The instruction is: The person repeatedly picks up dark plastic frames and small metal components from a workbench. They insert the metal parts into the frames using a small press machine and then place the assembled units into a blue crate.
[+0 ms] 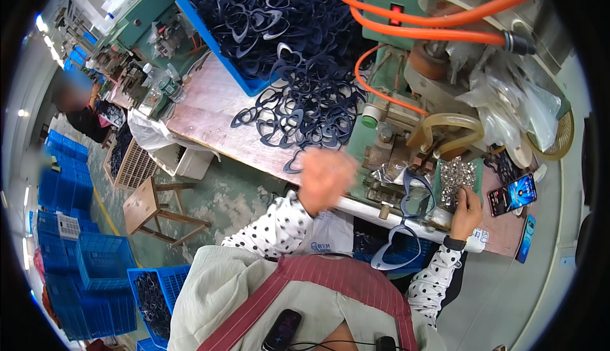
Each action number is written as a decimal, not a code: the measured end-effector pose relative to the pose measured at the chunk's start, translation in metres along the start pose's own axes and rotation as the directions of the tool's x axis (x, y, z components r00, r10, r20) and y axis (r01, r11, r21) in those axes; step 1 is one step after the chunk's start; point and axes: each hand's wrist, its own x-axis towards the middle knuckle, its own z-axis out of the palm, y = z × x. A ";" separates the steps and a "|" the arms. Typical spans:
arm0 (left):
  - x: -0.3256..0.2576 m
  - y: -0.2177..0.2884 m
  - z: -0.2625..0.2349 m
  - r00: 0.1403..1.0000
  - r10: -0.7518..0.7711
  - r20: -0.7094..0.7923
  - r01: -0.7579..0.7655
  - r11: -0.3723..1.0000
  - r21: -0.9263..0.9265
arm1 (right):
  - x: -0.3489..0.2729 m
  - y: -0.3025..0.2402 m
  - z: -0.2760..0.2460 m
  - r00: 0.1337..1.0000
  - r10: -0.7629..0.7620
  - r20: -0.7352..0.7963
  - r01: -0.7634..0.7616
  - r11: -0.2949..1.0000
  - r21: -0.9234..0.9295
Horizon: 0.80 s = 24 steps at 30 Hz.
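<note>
Wooden bench [210, 113] heaped with dark frames [305, 106]; left hand [325, 178] blurred, grip unclear; right hand [467, 210] picks metal bits [457, 176].

I see dark navy heart-shaped frames [305, 106] piled on the reddish-brown table [210, 113] and heaped in a bright blue bin [216, 46], while my sleeves [273, 227] are white with black polka dots under a pale beige apron with dull red straps [356, 275]. The machine [381, 141] is faded green with vivid orange hoses [438, 24], and the small parts [457, 176] by my right hand [467, 208] are shiny silver. I also see blue crates [101, 262] on a mottled grey-green floor [235, 198].
</note>
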 end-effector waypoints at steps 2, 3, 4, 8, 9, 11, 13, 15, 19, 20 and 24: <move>-0.013 -0.048 -0.004 0.948 -0.274 -0.161 0.308 0.916 0.257 | -0.004 -0.003 -0.001 0.999 0.047 0.006 -0.047 0.999 0.014; -0.021 -0.077 -0.007 0.891 -0.394 -0.224 0.453 0.807 0.379 | -0.005 -0.003 -0.001 0.999 0.052 -0.002 -0.052 0.999 -0.001; -0.026 -0.101 -0.008 0.864 -0.418 -0.281 0.504 0.705 0.499 | -0.004 -0.003 -0.001 0.998 0.057 -0.011 -0.057 0.998 -0.011; -0.056 -0.169 -0.013 0.776 -0.599 -0.197 0.553 0.496 0.670 | -0.005 -0.019 0.003 0.981 0.174 -0.086 -0.170 0.984 0.047; -0.048 -0.163 -0.016 0.814 -0.558 -0.165 0.502 0.531 0.683 | -0.009 -0.010 0.003 0.987 0.124 -0.100 -0.124 0.992 0.010; -0.030 -0.144 -0.020 0.860 -0.491 -0.138 0.451 0.604 0.657 | -0.009 -0.005 0.003 0.991 0.037 -0.132 -0.046 0.997 -0.064; -0.009 -0.113 -0.023 0.863 -0.467 -0.192 0.495 0.703 0.511 | -0.009 -0.011 0.001 0.986 -0.040 -0.164 0.016 0.989 -0.145; 0.005 -0.083 -0.025 0.762 -0.637 -0.118 0.644 0.722 0.253 | -0.006 -0.016 0.005 0.972 0.002 -0.233 -0.023 0.996 -0.087; 0.043 -0.015 -0.021 0.994 -0.082 -0.075 0.085 0.995 0.043 | -0.007 -0.014 0.005 0.981 0.031 -0.193 -0.042 0.997 -0.057; 0.048 -0.002 -0.017 0.998 0.050 -0.047 -0.048 0.998 0.028 | -0.003 -0.019 0.005 0.979 -0.050 -0.199 0.036 0.997 -0.073; 0.060 0.043 -0.007 0.938 0.341 0.057 -0.337 0.938 -0.079 | 0.006 -0.069 0.008 0.991 0.034 -0.130 -0.012 0.987 0.159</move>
